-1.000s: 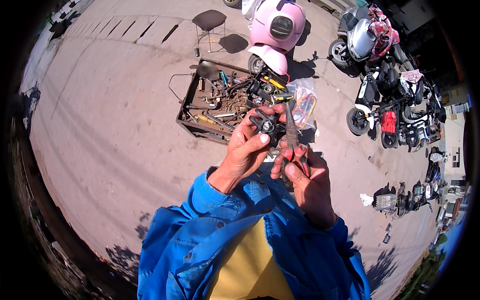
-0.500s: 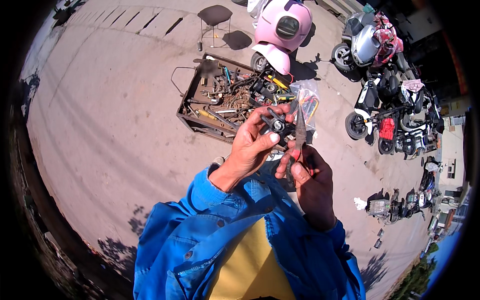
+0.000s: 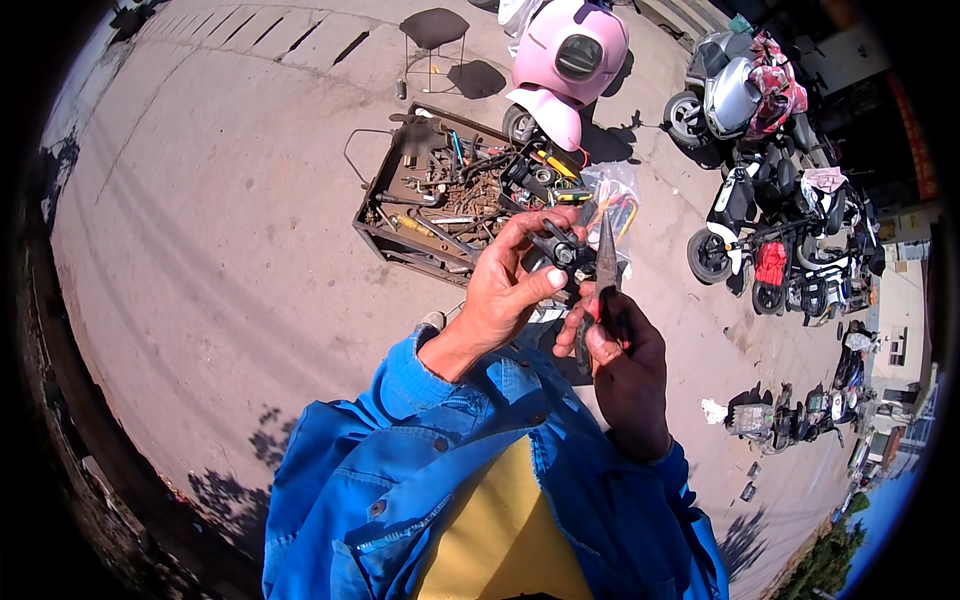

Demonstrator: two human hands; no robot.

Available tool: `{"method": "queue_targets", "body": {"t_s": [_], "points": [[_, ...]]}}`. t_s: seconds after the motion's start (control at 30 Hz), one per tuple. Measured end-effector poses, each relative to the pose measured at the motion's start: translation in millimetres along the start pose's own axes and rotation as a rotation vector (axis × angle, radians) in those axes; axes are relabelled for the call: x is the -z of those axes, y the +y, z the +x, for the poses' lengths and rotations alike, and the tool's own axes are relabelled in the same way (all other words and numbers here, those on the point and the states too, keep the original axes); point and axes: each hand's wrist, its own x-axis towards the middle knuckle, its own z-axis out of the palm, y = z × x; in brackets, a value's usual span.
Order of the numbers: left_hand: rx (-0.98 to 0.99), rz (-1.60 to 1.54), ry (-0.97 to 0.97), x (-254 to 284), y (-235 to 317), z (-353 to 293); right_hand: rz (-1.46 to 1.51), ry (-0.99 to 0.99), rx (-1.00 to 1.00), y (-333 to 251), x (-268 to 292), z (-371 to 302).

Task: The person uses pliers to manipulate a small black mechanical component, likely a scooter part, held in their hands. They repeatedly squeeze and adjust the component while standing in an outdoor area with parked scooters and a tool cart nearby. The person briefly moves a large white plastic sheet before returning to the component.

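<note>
In my left hand (image 3: 512, 288) is a small black part (image 3: 562, 250) with a round, metallic-looking centre and short dark arms. The fingers curl behind it and the thumb presses its near side. My right hand (image 3: 625, 365) grips a pair of needle-nose pliers (image 3: 607, 262) with red and dark handles. Its worn grey jaws point up and away from me, just right of the black part. I cannot tell whether the pliers touch it. Both hands are raised over the near right side of an open metal toolbox (image 3: 375, 240).
Wrenches, loose hardware and other tools fill the toolbox, with a clear plastic bag (image 3: 612, 185) at its right. A pink scooter (image 3: 545, 70) stands behind it, near a dark stool (image 3: 434, 28). Parked motorbikes (image 3: 765, 220) line the right side of the concrete ground (image 3: 230, 280).
The black part has turned in my left hand, its round centre now facing more to the right. The pliers have shifted very slightly to the right, still in my right hand.
</note>
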Motion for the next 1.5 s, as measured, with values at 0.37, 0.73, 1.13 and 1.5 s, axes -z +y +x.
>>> {"method": "queue_targets", "body": {"t_s": [0.37,0.73,1.13,1.5], "points": [[-0.087,0.252,0.008,-1.1,5.8,-0.9,0.017,-0.007,0.006,3.0,2.4,-3.0],[-0.249,0.796,0.148,3.7,6.0,-4.3,-0.031,0.012,-0.034,6.5,9.5,-7.2],[-0.455,1.130,0.165,-0.5,18.9,-5.1,-0.636,0.122,-0.052,8.1,39.0,-22.8],[-0.521,1.221,0.149,-6.3,17.0,-8.6,-0.833,0.130,0.299,21.8,48.3,-22.8]]}}
